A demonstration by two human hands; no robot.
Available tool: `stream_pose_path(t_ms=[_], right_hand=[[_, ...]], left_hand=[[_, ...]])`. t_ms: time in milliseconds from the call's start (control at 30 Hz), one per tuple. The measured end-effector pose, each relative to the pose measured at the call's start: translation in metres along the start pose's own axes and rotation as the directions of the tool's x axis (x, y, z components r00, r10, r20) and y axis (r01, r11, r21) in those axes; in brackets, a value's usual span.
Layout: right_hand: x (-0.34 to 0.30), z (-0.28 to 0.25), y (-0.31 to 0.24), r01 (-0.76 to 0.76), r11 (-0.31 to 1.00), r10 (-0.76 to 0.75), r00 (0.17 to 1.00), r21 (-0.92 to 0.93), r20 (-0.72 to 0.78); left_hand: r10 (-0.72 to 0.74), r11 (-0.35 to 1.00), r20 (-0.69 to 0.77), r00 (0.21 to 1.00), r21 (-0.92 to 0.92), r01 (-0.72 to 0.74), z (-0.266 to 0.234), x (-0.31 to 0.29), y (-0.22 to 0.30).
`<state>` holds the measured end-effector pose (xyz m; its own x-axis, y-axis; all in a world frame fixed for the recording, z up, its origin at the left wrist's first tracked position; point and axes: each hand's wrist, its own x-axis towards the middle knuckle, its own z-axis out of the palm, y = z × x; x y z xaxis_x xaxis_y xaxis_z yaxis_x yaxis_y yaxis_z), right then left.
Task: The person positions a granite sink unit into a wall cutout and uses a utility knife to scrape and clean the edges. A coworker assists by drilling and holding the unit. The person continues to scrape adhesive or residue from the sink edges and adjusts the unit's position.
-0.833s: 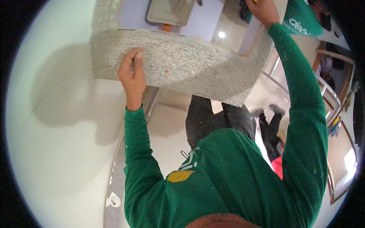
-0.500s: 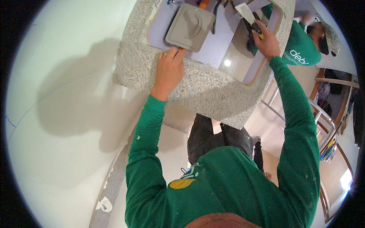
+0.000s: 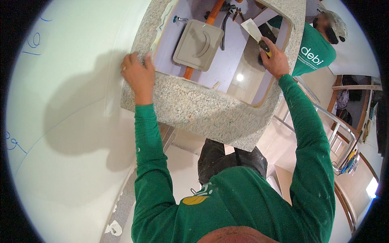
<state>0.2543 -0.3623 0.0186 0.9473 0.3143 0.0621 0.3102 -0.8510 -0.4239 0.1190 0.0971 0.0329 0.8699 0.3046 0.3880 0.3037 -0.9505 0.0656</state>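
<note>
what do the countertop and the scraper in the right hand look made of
Countertop: likely granite, fairly matte, from its speckled grey grain. Scraper blade: probably metal, flat, pale and smooth-looking. Its black-and-yellow handle: perhaps plastic or rubber, partly hidden.

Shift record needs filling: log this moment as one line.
left hand: at countertop's left edge | right hand: gripping scraper | beige plate: in countertop opening

Left side: white wall (image 3: 44,194), marked with blue handwritten lines (image 3: 32,43). Upper right: co-worker (image 3: 318,46), wearing green shirt and pale headwear. Right side: metal frame (image 3: 336,121); adjacent, a bundle of multicoloured slender items (image 3: 349,163).
</note>
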Motion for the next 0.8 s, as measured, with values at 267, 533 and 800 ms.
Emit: stream_pose_path(t_ms=[267,533,800], right_hand=[[-0.001,-0.002,-0.006,-0.016,0.999,0.016,1.000,0.037,0.003],[-0.002,0.001,-0.001,0.019,0.998,-0.018,0.999,0.052,-0.032],[0.000,-0.001,-0.003,0.026,0.999,-0.025,1.000,0.042,-0.017]], left_hand=[[0.124,0.965,-0.014,0.992,-0.229,-0.124,0.042,0.040,0.024],[0.090,0.942,-0.097,0.991,-0.314,-0.116,0.045,0.039,0.026],[0.074,0.912,-0.083,0.994,-0.398,-0.101,0.044,0.047,0.021]])
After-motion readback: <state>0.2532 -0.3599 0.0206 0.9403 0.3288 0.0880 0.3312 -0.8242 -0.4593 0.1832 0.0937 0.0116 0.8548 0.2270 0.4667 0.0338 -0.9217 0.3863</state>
